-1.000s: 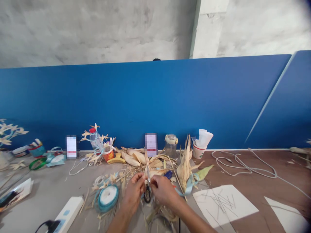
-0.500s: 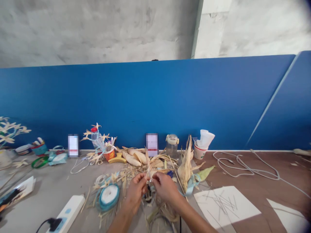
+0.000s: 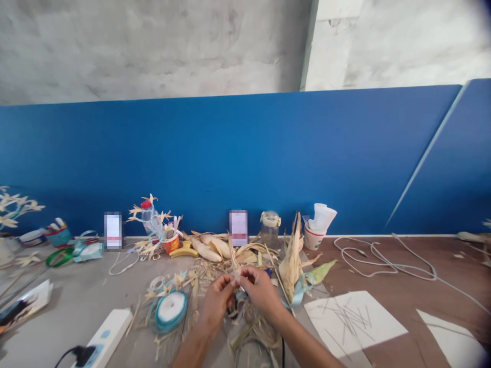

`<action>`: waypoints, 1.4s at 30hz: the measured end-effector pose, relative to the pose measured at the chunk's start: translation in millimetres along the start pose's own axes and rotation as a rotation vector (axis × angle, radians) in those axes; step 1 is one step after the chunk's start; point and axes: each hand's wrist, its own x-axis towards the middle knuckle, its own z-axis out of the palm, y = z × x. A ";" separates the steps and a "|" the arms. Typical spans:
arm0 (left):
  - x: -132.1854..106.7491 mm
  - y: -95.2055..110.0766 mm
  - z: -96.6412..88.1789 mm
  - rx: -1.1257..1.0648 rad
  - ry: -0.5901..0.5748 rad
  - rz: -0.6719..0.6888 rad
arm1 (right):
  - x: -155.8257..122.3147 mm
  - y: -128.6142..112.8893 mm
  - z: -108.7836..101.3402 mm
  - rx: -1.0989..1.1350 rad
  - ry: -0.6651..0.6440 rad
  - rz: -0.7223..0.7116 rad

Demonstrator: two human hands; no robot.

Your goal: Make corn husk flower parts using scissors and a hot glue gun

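Side by side at the middle of the desk, my left hand (image 3: 219, 297) and my right hand (image 3: 261, 290) pinch the base of a small pale corn husk piece (image 3: 233, 258). Its narrow points stick upward between my fingertips. What lies right under the fingers is partly hidden. Dry husk scraps (image 3: 255, 319) are scattered below and around both hands. To the left lies a spool of blue ribbon (image 3: 171, 311). Right of my right hand stands a large dry corn husk (image 3: 292, 266) with light blue ribbon (image 3: 303, 289) by its base.
Behind are corn husks (image 3: 209, 250), a clear jar (image 3: 270, 230), a paper cup (image 3: 314, 238) and a phone (image 3: 238, 228). Thin wires lie on white paper (image 3: 355, 322) at right. A power strip (image 3: 109, 335) is front left; a white cable (image 3: 383, 263) loops at right.
My right hand has closed in on my left, and their fingertips now meet at the husk base. The view has shifted slightly.
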 end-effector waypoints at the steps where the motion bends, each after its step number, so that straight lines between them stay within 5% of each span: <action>1: -0.8 1.5 1.2 0.012 -0.002 0.002 | -0.1 -0.2 -0.1 -0.023 0.003 0.008; 24: -5.1 4.8 8.2 -0.047 0.069 0.022 | 0.7 -2.4 -2.9 0.127 0.025 0.076; 30: -8.4 12.0 6.6 -0.055 0.026 0.038 | 2.4 -5.7 -13.3 0.103 0.111 0.084; 42: -15.0 17.2 11.1 -0.205 -0.088 -0.073 | 4.4 -4.6 -14.8 0.178 0.073 0.130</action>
